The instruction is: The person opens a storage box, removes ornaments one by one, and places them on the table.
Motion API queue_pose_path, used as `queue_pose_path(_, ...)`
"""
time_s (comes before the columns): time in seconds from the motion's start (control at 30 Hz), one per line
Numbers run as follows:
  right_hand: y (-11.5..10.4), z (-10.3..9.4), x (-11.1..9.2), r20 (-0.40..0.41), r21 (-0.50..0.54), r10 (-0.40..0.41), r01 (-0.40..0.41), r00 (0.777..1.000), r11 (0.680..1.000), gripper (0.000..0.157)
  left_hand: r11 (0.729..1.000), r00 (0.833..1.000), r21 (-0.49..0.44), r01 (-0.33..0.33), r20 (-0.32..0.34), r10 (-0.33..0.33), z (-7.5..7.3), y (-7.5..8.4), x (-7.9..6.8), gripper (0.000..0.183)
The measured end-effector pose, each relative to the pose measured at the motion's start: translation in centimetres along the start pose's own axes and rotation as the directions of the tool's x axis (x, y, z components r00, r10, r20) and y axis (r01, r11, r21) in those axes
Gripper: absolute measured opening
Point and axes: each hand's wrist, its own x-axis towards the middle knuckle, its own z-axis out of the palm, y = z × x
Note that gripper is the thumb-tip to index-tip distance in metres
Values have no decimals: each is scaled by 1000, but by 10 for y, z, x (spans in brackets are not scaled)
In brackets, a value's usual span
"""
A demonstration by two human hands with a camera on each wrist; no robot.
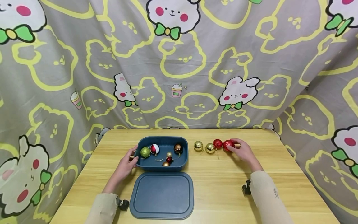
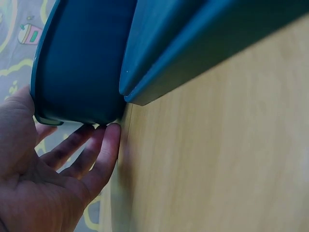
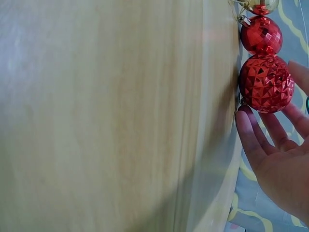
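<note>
A dark blue lidless box stands on the table, with several baubles inside: a green glittery bauble, a red-and-white bauble, a brown bauble and smaller ones. My left hand touches its left end; in the left wrist view the fingers stretch against the end wall. At the right of a row of baubles, my right hand holds a textured red bauble between thumb and fingers. Beside that bauble lie a smaller red bauble and two gold baubles.
A flat blue lid lies on the wooden table in front of the box. Behind the table's far edge hangs a patterned grey curtain, which also runs along both sides.
</note>
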Motion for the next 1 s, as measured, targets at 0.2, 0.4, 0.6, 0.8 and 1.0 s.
queue_pose_path(0.2, 3, -1, 0, -3, -21, -17, 17, 1000, 1000, 63, 1000, 1000, 0, 12, 1, -12, 0, -2, 1, 57)
queue_pose_path(0.4, 4, -2, 0, -21, -34, -21, 20, 1000, 999, 63, 1000, 1000, -4, 22, 8, -22, 0, -1, 1, 57)
queue_pose_path(0.6, 2, -3, -2, -46, -28, -24, 22, 999, 999, 61, 1000, 1000, 5, 27, 4, -27, 0, -1, 2, 57)
queue_pose_path(0.8, -3, -6, -3, -127, -14, -34, 33, 991, 999, 58, 1000, 1000, 5, 18, 15, -18, -1, 0, 2, 57)
queue_pose_path(1.0, -18, -5, -6, -222, 26, -83, 91, 972, 996, 53, 1000, 1000, 1, 15, 22, -15, -2, 1, 0, 57)
